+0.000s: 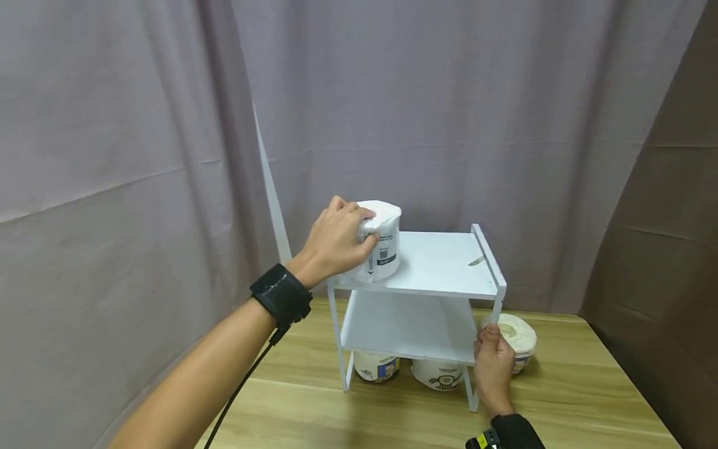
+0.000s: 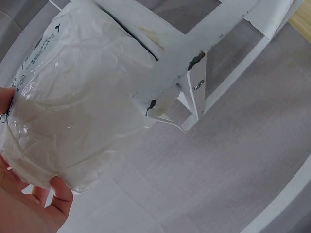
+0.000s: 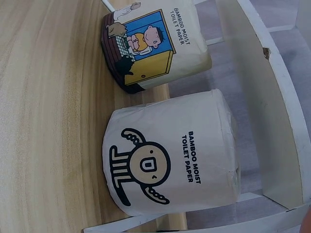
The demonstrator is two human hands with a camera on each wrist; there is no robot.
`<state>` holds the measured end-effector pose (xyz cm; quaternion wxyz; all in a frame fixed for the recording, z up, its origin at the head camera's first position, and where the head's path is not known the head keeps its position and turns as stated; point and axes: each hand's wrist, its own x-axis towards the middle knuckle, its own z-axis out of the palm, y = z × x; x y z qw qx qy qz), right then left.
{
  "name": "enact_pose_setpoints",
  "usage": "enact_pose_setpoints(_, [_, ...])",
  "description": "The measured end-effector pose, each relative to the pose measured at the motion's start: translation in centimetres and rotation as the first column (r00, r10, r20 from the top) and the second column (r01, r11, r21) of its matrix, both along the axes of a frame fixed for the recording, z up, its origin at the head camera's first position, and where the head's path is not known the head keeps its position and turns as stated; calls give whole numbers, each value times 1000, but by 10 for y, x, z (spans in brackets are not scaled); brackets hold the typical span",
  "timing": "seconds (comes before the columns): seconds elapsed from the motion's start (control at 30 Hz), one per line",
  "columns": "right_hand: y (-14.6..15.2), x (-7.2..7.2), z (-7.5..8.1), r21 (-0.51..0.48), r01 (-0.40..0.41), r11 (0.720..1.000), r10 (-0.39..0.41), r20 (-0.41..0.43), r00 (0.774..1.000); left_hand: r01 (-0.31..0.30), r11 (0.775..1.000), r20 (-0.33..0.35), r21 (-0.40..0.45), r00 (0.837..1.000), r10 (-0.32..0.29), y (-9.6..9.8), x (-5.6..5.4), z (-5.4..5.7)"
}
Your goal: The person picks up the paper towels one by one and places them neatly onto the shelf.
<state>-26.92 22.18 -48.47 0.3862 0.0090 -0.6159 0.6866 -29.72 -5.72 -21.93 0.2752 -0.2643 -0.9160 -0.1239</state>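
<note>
My left hand (image 1: 338, 240) grips a white plastic-wrapped toilet paper roll (image 1: 387, 243) at the left end of the rack's top shelf (image 1: 437, 265). Thumb and fingers spread over the top and near side of the roll. The left wrist view shows its crinkled wrapper (image 2: 82, 102) close to the rack's white end frame (image 2: 170, 73), with the fingertips curled round it. Lower down at the right, my right hand (image 1: 493, 371) holds the front right leg of the white two-tier rack. In the right wrist view only a sliver of that hand (image 3: 306, 223) appears.
Under the lower shelf (image 1: 409, 324) stand two printed toilet paper rolls, one with a cartoon door (image 3: 155, 48), the other with a round-headed figure (image 3: 170, 155). Another roll (image 1: 518, 337) stands right of the rack on the wooden table (image 1: 589, 386). Grey curtains (image 1: 449, 125) hang behind.
</note>
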Motion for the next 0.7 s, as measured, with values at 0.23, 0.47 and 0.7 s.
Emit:
enact_pose_setpoints(0.23, [-5,-1,0,1,-7,1000,7,-26,1000,-43,996,-2,82,999,43,0,1,-1])
enact_pose_setpoints(0.47, [-7,0,2,-14,-7,1000,7,-6,1000,-76,993,32,90,997,73,2,3,-1])
enact_pose_setpoints(0.7, [-14,2,4,-21,8,1000,-8,9,1000,-34,998,-13,50,999,34,-4,1,-4])
